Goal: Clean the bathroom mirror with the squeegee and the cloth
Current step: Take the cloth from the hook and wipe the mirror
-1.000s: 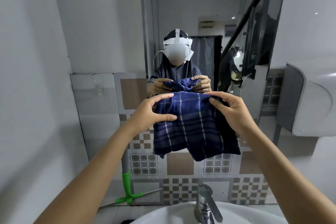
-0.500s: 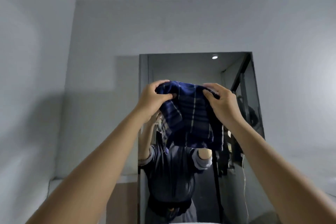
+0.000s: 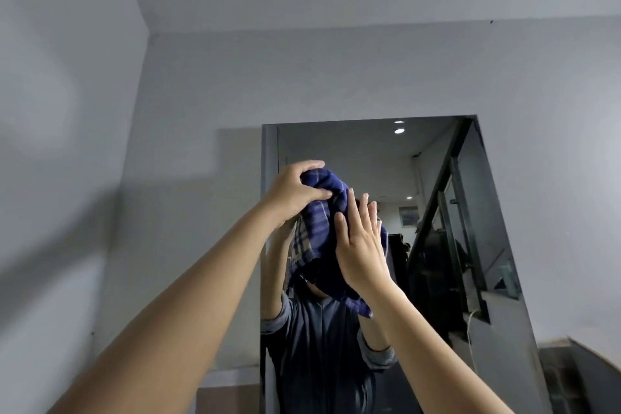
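Observation:
A tall rectangular mirror (image 3: 437, 178) hangs on the grey wall ahead, reflecting my raised arms and body. The dark blue plaid cloth (image 3: 317, 228) is bunched high against the mirror's left half. My left hand (image 3: 295, 191) is shut on the cloth's top corner. My right hand (image 3: 361, 245) lies flat on the cloth with fingers spread, pressing it toward the glass. The squeegee is out of view.
Grey walls (image 3: 100, 178) stand to the left and above the mirror. A tiled band (image 3: 578, 380) shows at the lower right corner. The reflection shows a dark stair railing (image 3: 453, 212) and a ceiling light (image 3: 399, 131).
My view tilted up from the sink to the mirror's top. Both hands lifted the cloth; my right hand let go of its edge and now lies flat on it.

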`<state>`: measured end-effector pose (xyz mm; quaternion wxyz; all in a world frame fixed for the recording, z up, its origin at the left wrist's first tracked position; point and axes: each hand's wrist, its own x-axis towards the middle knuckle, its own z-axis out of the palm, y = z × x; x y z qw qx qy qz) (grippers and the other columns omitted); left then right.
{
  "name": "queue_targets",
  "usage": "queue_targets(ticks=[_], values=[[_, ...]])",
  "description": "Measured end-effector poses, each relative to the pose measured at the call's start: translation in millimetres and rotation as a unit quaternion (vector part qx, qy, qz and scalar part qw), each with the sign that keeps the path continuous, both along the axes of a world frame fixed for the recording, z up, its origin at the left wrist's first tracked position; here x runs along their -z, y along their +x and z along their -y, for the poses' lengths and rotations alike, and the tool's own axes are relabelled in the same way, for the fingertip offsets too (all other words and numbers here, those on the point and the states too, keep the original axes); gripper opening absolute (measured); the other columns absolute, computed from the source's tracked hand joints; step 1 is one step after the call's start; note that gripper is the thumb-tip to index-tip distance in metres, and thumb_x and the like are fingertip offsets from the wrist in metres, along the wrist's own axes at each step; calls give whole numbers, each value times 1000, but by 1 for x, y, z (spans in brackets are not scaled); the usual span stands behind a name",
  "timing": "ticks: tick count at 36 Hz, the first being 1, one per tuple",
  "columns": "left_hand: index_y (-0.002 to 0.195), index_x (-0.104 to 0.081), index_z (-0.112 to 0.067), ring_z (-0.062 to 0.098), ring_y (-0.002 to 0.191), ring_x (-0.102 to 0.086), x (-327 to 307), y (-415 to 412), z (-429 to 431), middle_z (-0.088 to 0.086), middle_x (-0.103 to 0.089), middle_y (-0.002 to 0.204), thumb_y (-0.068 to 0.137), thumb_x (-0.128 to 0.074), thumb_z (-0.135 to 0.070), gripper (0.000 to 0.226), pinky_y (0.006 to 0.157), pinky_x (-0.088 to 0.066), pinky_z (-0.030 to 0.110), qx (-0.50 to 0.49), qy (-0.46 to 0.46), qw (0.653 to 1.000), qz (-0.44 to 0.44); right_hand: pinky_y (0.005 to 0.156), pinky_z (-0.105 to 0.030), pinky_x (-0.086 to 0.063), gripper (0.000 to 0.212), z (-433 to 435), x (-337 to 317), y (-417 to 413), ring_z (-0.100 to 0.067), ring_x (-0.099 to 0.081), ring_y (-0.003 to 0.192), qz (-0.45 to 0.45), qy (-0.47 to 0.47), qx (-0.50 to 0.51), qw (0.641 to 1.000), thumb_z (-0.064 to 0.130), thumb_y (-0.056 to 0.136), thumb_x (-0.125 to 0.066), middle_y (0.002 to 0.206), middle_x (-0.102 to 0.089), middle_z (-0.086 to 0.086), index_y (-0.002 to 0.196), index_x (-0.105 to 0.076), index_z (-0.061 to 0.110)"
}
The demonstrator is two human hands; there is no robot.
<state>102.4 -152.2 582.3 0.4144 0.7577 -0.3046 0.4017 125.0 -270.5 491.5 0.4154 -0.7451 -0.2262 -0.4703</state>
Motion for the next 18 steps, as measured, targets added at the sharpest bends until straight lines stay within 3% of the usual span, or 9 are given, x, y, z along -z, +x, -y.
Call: queue_targets(ticks=[4, 8, 10, 18], values=[[126, -54, -16, 16, 117, -52, 3, 5, -11, 1, -59, 125, 71, -74, -1, 60, 107, -37, 36, 3, 22, 1000, 9, 114, -27, 16, 55, -8, 9, 12, -11, 23, 141, 34, -19, 96, 995, 42, 99, -18, 157, 17, 2, 148, 4, 29], [129, -52, -15, 15, 119, -51, 3, 9, -19, 1, -57, 128, 72, -74, -2, 62, 107, -36, 34, -9, 65, 997, 33, 108, -22, 26, 68, -15, 11, 25, -9, 28, 138, 79, -32, 175, 981, 54, 86, 1, 150, 25, 5, 147, 9, 24], [130, -51, -19, 13, 120, -50, 3, 12, -26, -1, -55, 130, 74, -74, -7, 62, 107, -36, 32, -14, 92, 995, 41, 108, -23, 26, 69, -15, 11, 32, -11, 26, 138, 92, -42, 200, 975, 53, 85, 1, 150, 24, 5, 147, 7, 23], [133, -47, -21, 13, 116, -50, 16, 26, -34, 2, -52, 127, 80, -70, -17, 58, 99, -38, 23, -39, 106, 985, 127, 111, -29, 23, 65, -18, 7, 32, -9, 28, 139, 116, -41, 201, 972, 54, 88, 0, 153, 22, 6, 145, 11, 25]])
